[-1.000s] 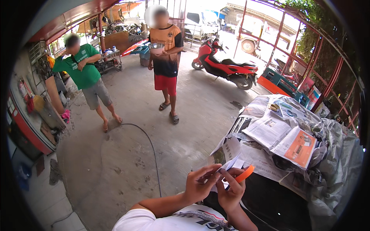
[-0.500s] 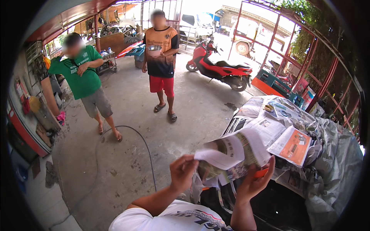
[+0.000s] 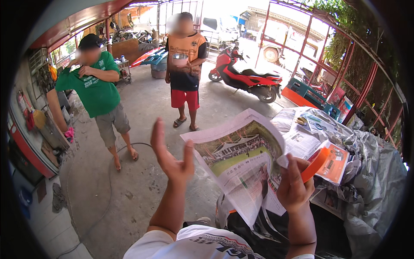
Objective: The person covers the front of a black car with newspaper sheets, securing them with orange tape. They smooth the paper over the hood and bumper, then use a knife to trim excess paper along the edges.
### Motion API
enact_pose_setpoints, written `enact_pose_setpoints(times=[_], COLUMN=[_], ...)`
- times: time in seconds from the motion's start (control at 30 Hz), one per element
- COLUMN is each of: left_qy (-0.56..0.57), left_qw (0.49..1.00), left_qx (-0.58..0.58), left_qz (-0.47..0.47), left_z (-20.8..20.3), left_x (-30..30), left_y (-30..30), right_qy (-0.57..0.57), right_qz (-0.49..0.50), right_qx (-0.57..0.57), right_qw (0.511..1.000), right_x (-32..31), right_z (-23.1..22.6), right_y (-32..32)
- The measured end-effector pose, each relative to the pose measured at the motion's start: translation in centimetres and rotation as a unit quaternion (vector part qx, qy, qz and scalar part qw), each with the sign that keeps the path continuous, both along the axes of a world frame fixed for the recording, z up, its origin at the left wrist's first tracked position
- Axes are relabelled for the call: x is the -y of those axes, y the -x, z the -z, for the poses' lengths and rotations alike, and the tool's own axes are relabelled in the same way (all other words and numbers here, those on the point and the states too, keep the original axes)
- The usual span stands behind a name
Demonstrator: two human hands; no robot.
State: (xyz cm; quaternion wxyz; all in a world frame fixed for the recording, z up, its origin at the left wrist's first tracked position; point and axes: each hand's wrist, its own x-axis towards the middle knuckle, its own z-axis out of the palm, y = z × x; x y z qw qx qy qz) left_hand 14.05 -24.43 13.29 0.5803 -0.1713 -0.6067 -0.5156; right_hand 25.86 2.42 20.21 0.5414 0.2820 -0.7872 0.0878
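Note:
My right hand pinches the edge of a newspaper sheet, and a roll of orange tape hangs at the same hand. The sheet is spread, with a colour photo and print facing me, and its lower part droops. Left of the sheet my left hand is raised and open, fingers and thumb apart, holding nothing. Below the sheet lies a dark surface, largely hidden by it. To the right, grey plastic sheeting and newspaper pages cover a bulky object, with an orange printed page on top.
Two people stand on the concrete floor: one in a green shirt, another in an orange and black shirt carrying a metal bowl. A red scooter is parked behind. A thin hose curves across the floor.
My left hand has let go of the newspaper and moved up and left. The sheet has opened out toward the left, held by my right hand, which has shifted slightly right.

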Motion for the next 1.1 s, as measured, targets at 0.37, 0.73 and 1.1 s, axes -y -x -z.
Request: enact_pose_setpoints(times=[0.37, 0.73, 1.1], left_qy=[0.159, 0.156, 0.152], left_qw=[0.960, 0.961, 0.941], left_qx=[0.100, 0.094, 0.078], left_qz=[0.205, 0.210, 0.293], left_z=[-2.0, 1.3, 2.5], left_x=[-4.3, -6.2, -8.1], left_y=[0.2, 0.7, 1.7], right_qy=[-0.019, 0.062, 0.076], right_qz=[-0.097, 0.029, 0.063], right_qx=[0.117, 0.222, 0.214], right_qw=[0.988, 0.973, 0.972], right_x=[-0.8, -3.4, -3.8], right_z=[-2.1, -2.7, -2.3], right_y=[-1.6, -2.9, -3.3])
